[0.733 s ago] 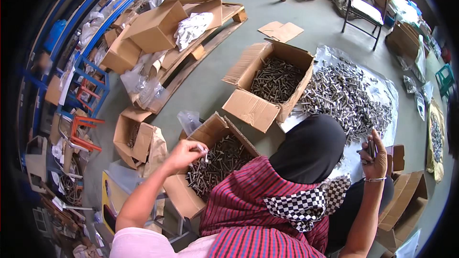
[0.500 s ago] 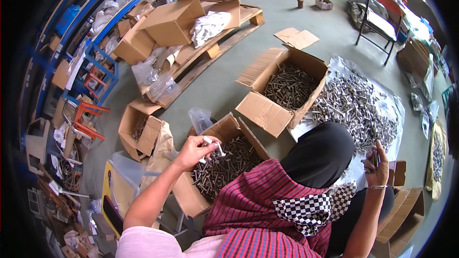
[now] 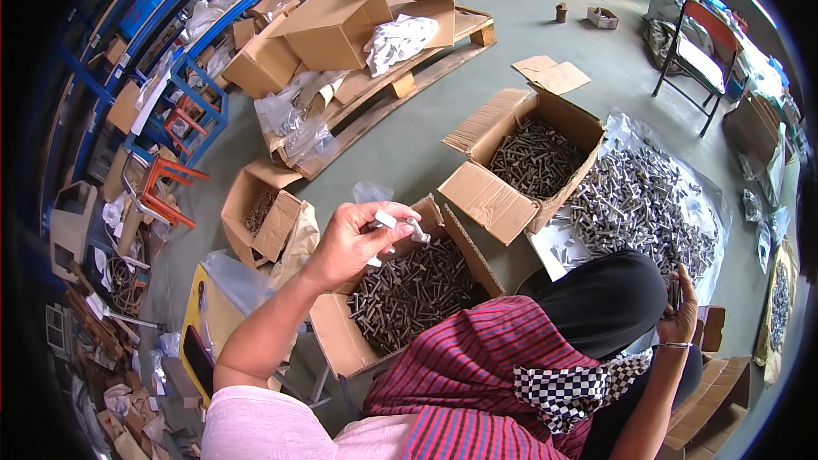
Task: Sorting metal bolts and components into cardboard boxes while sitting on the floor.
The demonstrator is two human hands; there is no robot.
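My left hand (image 3: 349, 238) is raised over an open cardboard box (image 3: 336, 336) full of dark bolts (image 3: 417, 290), and its fingers pinch a couple of pale metal bolts (image 3: 400, 226). My right hand (image 3: 679, 313) is held up by my right knee, closed around a few small bolts, next to a large heap of silvery bolts (image 3: 639, 204) spread on a clear plastic sheet. My lap, in dark trousers and a striped red cloth, lies between the two hands.
A second open box of bolts (image 3: 537, 153) stands ahead, a smaller one (image 3: 264, 213) to the left. A wooden pallet (image 3: 400, 77) carries cardboard boxes and plastic bags. Blue shelving (image 3: 170, 51) lines the left. A folding chair (image 3: 694, 51) stands far right.
My left hand has risen higher above the near box with the pale bolts in its fingers. My right hand has stayed by the knee; the view has shifted slightly.
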